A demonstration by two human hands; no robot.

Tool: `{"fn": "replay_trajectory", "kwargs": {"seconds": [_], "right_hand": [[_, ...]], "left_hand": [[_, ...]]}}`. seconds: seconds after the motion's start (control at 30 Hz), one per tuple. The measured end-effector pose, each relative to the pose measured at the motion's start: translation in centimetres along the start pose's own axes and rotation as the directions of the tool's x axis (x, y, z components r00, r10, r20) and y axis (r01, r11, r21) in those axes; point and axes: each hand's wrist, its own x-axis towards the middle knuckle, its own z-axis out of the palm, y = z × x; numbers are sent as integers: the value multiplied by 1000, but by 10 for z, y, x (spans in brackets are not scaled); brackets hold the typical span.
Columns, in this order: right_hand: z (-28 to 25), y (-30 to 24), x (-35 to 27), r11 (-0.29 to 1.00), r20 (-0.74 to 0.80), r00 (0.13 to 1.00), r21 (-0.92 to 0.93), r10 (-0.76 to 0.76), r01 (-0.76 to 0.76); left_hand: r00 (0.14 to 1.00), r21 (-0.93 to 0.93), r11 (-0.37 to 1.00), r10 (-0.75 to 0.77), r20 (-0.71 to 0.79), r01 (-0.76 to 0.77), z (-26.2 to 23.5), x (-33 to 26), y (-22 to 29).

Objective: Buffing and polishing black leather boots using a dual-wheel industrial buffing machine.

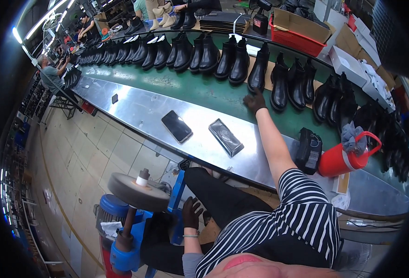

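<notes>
My right hand [255, 102], in a dark glove, reaches across the bench to the toe of a black ankle boot [258, 69]. Its fingers look spread, and whether they press on the leather I cannot tell. A pair of black boots [232, 62] stands to the left of that boot and more boots [287, 85] to its right. Low beside my leg, my left hand [192, 213], also gloved, has its fingers apart and holds nothing. It is close to a grinding machine's blue frame [176, 191] and its grey wheel [137, 191].
A smartphone [177, 126] and a dark metallic case [226, 137] lie on the metal ledge [144, 104]. Right of my arm are a black bag [309, 150] and a red tumbler [343, 160]. A red crate [297, 39] stands behind the green belt [204, 88]. A person [54, 76] sits far left.
</notes>
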Motion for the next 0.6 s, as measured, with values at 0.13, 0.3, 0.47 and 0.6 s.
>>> {"fn": "replay_trajectory", "kwargs": {"seconds": [0.13,0.3,0.47,0.6], "right_hand": [[36,-32,5,980,-110,976,43,-189,195],[37,-56,31,993,-252,964,-100,-84,61],[-9,-179,72,339,410,538,-464,-737,818],[-28,-46,3,-81,675,325,-496,-662,864]], "left_hand": [[997,6,998,-61,-37,61,-1,4,-2],[994,0,996,-93,-53,93,1,6,-1],[988,-27,995,-93,126,97,28,27,-7],[994,113,990,-77,-78,86,2,-13,21]]}}
